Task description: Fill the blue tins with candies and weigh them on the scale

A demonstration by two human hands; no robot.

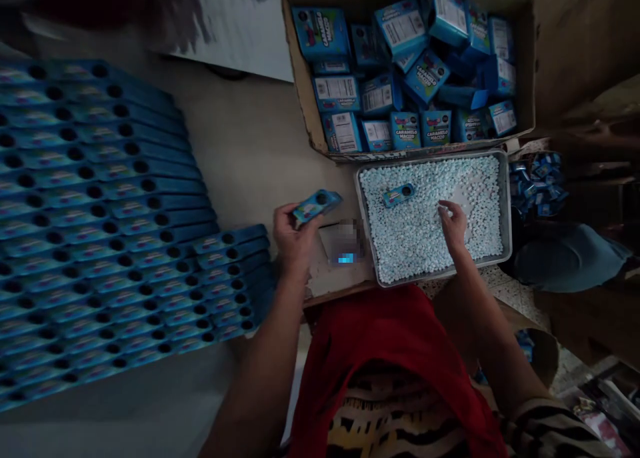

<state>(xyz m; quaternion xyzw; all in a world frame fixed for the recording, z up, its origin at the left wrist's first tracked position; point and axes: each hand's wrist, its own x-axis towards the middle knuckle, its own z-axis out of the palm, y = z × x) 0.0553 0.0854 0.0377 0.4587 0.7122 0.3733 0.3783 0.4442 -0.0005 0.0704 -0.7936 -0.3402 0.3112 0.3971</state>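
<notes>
Both hands were busy: left hand [293,235] gripped a blue box [317,205] at nine o'clock of the tray [505,205]; right hand [454,226] lay half-closed, pinching candies [415,238]. A careless scoop could have spilled candies over the rim.

A small blue box [317,205] with a round hole in its face is gripped in the left hand [294,239], held just at nine o'clock of a metal tray [506,208]. The tray is filled with small pale blue candies [420,245], on which the right hand [454,226] is laid, fingers curled. A second blue box [399,195] is seen lying on the candies at ten o'clock of that hand. At twelve o'clock of the tray, a cardboard carton [525,78] of blue "Caramelo Macizo" packs [405,129] is placed. Rows of flat blue boxes [100,218] are spread at nine o'clock.
</notes>
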